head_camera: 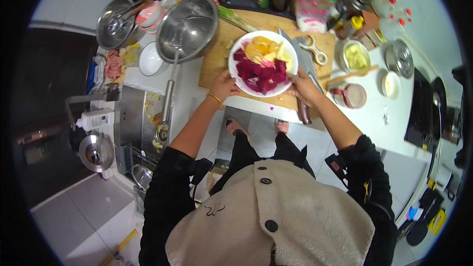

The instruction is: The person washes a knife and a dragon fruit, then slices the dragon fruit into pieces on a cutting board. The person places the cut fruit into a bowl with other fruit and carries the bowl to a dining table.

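My left hand [224, 84] and my right hand [305, 86] grip opposite sides of a white plate [231, 67] above a wooden cutting board [212, 69]. On the plate, dark magenta fruit pieces [258, 75] lie nearest me, orange segments [260, 46] sit at the far side, and pale yellow pieces [281, 58] fill the right. A broad knife blade [307, 61] rests on the board just right of the plate. Below my right hand, a brown knife handle [304, 113] sticks out past the counter edge; the plate and hand hide part of what lies beneath.
White-handled scissors [317, 54] lie right of the blade. A large steel bowl [201, 29] leans left of a green onion [236, 18]. Rightward stand a bowl of yellow food [355, 57] and a lidded mug [354, 96]. Peelings lie in the sink [135, 112] at left.
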Motion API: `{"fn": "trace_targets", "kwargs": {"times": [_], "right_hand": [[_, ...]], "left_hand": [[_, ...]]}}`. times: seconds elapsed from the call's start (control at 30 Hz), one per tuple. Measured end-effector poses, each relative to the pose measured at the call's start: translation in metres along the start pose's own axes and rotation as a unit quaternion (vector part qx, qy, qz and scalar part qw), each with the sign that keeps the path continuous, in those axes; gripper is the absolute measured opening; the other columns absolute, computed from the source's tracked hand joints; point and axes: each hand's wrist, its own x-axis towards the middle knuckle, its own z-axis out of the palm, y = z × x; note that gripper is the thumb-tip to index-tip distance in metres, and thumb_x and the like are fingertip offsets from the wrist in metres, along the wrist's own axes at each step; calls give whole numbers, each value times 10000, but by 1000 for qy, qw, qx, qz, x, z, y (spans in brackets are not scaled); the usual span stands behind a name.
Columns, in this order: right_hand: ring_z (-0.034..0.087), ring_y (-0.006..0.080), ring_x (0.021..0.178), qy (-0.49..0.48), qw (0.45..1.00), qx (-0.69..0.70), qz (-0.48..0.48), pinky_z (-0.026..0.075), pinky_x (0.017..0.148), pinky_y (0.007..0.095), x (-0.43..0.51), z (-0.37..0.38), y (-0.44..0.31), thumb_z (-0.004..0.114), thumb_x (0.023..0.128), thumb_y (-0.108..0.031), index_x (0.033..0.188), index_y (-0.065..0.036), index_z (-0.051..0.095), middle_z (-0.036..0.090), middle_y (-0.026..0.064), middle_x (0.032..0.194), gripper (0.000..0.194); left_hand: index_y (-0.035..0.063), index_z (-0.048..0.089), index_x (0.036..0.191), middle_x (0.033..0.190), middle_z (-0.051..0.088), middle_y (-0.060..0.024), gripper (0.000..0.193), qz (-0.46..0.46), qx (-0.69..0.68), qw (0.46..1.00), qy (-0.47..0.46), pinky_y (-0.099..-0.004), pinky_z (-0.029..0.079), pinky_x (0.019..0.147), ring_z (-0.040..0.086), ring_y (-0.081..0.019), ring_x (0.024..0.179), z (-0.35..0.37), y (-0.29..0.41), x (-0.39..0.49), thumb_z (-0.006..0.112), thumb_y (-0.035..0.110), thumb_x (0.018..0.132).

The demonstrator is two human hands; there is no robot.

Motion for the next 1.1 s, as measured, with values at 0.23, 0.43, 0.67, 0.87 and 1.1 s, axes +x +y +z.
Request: {"fn": "trace_targets", "kwargs": {"times": [0.23,0.43,0.67,0.87,1.1], "right_hand": [[657,296,957,-36,996,50,63,590,789,418,22,-6,-13,482,816,114,1338,-61,337,570,189,1195,569],[672,289,820,-61,996,-2,70,619,651,447,18,-3,-22,410,755,110,1313,-83,340,583,141,1066,595],[678,301,785,-119,988,-33,97,621,624,443,-2,13,-38,420,749,112,1318,-98,334,598,152,1042,613],[672,320,862,-157,979,-57,116,617,642,469,-22,35,-31,409,730,108,1335,-114,345,580,166,1123,647],[671,311,853,-215,965,-105,108,623,627,460,-58,67,-15,393,731,108,1373,-127,326,571,164,1141,687]], "left_hand": [[65,574,1117,920,651,-69,269,95,-20,995,19,-292,562,600,661,-167,752,13,-10,6,572,43,849],[66,588,1131,864,644,-33,276,68,70,991,87,-277,547,612,625,-123,706,20,-4,-17,502,69,868],[72,583,1168,828,620,3,312,108,28,981,160,-250,527,623,576,-88,711,35,-17,-74,532,101,862],[61,566,1219,781,637,-17,355,111,38,972,201,-251,511,599,573,-87,669,38,-29,-134,542,95,866],[40,568,1131,752,641,-45,295,152,7,954,260,-266,499,559,559,-97,600,35,-54,-206,572,117,846]]}}
